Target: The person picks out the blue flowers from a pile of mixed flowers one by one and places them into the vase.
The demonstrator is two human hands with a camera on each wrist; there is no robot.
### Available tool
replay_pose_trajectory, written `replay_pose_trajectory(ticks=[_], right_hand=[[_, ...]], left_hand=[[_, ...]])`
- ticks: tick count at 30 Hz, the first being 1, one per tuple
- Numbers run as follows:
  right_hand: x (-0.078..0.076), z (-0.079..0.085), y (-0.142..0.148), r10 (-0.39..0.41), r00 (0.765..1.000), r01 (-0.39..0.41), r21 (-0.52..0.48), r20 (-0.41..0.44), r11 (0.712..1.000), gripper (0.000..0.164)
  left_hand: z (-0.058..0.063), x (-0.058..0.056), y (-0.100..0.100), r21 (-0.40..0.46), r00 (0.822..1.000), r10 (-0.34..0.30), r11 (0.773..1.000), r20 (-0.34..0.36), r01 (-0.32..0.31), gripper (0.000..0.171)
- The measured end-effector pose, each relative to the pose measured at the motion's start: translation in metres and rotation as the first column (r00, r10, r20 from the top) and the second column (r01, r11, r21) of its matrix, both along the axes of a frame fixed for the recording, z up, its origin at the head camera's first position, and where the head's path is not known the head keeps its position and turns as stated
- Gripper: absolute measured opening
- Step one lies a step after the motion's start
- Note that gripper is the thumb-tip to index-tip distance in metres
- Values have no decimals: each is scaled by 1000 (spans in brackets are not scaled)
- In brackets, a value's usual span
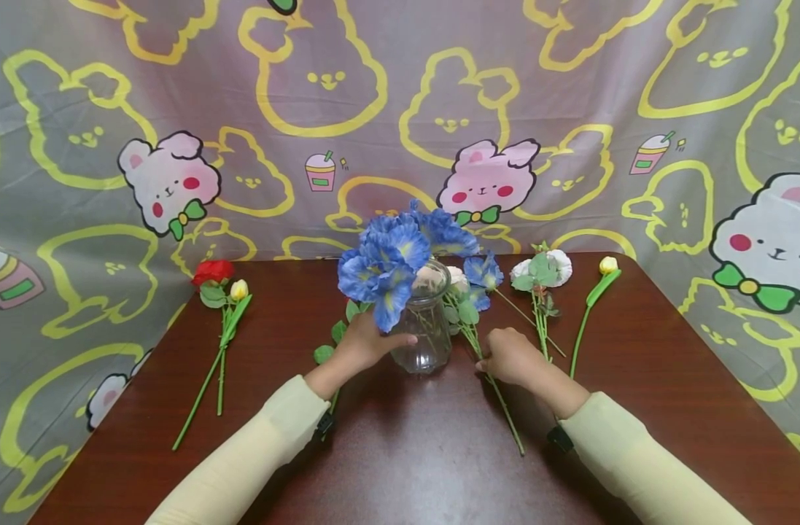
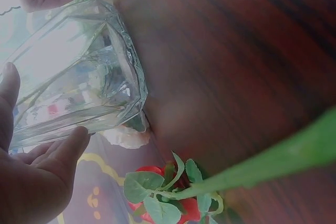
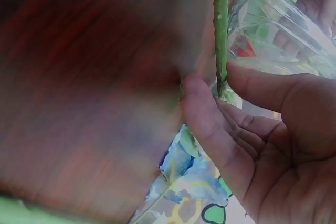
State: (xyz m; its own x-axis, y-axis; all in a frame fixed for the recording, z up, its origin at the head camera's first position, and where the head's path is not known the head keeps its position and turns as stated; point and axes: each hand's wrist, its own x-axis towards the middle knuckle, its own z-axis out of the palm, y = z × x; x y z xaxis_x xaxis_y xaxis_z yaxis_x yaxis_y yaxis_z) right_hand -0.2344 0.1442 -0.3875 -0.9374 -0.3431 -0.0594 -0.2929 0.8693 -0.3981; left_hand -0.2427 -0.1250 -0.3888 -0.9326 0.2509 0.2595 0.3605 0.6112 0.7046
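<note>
The clear glass vase (image 1: 421,343) stands on the table with large blue artificial flowers (image 1: 383,262) in it. My left hand (image 1: 365,344) holds the vase from its left side, thumb across the front; the left wrist view shows the fingers along the glass (image 2: 68,72). Right of the vase, my right hand (image 1: 514,359) pinches the green stem (image 3: 221,30) of a pale artificial rose (image 1: 457,278) between thumb and forefinger. The rose's head and leaves lie beside the vase, and its stem runs past the hand toward the table's front.
A red rose (image 1: 213,273) and a yellow tulip (image 1: 239,290) lie at left. Another red flower (image 2: 191,208) lies near my left hand. At right lie a loose blue flower (image 1: 483,271), white flowers (image 1: 560,267) and a yellow tulip (image 1: 607,265). A patterned curtain (image 1: 386,160) hangs behind.
</note>
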Motion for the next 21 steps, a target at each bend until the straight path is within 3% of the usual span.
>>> replay_pose_trajectory(ticks=[6, 10, 16, 21], right_hand=[[-4, 12, 12, 22, 1000, -22, -36, 3, 999, 32], [-5, 26, 25, -5, 1000, 6, -57, 8, 998, 18], [-5, 41, 48, -118, 992, 120, -28, 49, 992, 28], [-7, 42, 66, -176, 983, 176, 6, 57, 984, 25]], left_hand=[[-1, 0, -1, -1, 1000, -6, 1000, 2, 6, 83], [-1, -1, -1, 3, 1000, -6, 1000, 0, 6, 83], [-2, -1, -2, -8, 1000, -2, 1000, -7, 2, 82], [-1, -1, -1, -7, 1000, -8, 1000, -15, 8, 81]])
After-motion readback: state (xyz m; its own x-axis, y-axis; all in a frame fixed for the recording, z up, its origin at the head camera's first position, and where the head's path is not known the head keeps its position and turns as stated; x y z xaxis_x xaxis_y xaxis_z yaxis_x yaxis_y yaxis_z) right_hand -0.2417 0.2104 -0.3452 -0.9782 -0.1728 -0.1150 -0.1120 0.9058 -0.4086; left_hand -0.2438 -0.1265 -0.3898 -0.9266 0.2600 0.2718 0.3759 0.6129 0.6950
